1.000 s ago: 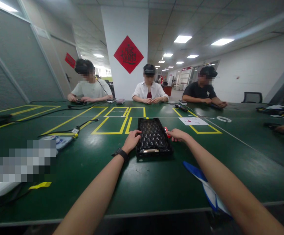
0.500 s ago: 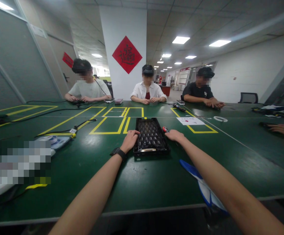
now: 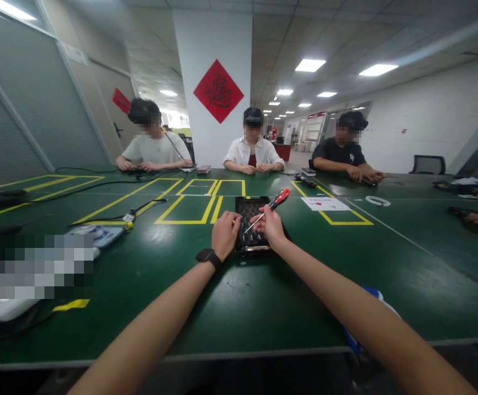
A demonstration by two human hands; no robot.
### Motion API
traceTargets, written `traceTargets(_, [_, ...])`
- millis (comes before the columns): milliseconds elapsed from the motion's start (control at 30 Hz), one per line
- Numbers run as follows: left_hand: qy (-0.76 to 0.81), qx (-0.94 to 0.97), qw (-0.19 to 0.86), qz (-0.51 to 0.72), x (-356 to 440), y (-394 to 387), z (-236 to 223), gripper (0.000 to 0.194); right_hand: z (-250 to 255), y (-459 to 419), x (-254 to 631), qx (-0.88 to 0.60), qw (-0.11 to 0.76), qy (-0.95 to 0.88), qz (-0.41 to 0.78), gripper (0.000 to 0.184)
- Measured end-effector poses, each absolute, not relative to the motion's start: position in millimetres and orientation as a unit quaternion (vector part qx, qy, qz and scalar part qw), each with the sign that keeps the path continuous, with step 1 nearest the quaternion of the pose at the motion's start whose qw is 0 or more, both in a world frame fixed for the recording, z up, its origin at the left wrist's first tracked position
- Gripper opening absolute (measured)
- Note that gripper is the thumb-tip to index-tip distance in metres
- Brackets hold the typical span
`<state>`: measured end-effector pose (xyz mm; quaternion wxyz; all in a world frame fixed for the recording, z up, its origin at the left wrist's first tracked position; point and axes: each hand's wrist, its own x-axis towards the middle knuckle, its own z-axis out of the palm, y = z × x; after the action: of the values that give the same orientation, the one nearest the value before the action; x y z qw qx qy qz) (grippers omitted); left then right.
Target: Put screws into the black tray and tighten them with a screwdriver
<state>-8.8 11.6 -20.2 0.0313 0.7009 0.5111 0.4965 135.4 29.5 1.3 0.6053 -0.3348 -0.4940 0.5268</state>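
My right hand is closed round a screwdriver with a red and black handle. Its metal shaft slants down to the left, the tip over a black rectangular tray. Rows of small shiny pieces sit in the tray, too small to name. My left hand, with a dark band on the wrist, is at the tray's left edge, its fingers bent inward. A speck of yellow shows by those fingertips; what they pinch, if anything, I cannot make out.
Across the green table sit several people. A white paper and a white ring lie to the right, cables and a blue-white packet to the left. A blue and white item is partly behind my right forearm.
My right hand has come from beside the tray to above it, with the screwdriver now turned point down over the pieces. My left fingers have bent in at the left edge.
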Motion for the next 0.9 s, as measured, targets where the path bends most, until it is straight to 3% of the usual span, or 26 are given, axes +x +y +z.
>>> traceTargets(267, [0.419, 0.747, 0.197, 0.477, -4.3, 2.4, -22.3, 0.03, 2.5, 12.4, 138.5, -0.296, 0.625, -0.561, 0.455, 0.04])
traceTargets(467, [0.414, 0.81, 0.148, 0.388, -8.5, 1.1, -15.7, 0.032, 2.8, -1.5, 144.2, -0.245, 0.585, -0.618, 0.465, 0.037])
traceTargets(633, [0.441, 0.814, 0.056, 0.373, -5.2, -4.9, -7.3, 0.016, 0.9, 1.2, 143.9, -0.263, 0.592, -0.609, 0.457, 0.039])
traceTargets(900, [0.412, 0.831, 0.117, 0.357, -7.2, 0.1, -11.9, 0.024, 0.3, 2.9, 145.6, -0.25, 0.593, -0.611, 0.461, 0.035])
